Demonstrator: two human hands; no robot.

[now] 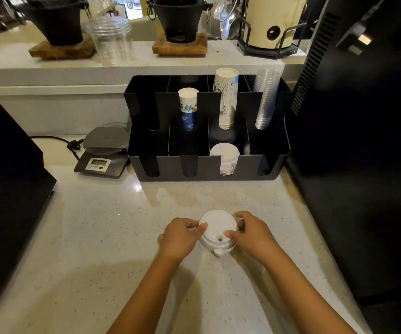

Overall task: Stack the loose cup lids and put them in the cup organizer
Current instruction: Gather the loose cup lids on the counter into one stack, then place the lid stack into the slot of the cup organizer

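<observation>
Left hand [181, 233] and right hand [252, 233] clamped on white lid stack [217, 231] over bench [98, 237]. Risk: uneven squeeze skews stack, spilling lids before organizer [204, 168].

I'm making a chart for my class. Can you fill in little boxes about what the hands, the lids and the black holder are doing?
left hand: grips the lid stack's left side
right hand: grips its right side
lid stack: white, on the counter, in front of the organizer
organizer: black, with slotted compartments
already inside: white lids in front; two paper cup stacks and clear cups behind
nearby: a small scale, left of the organizer
</observation>
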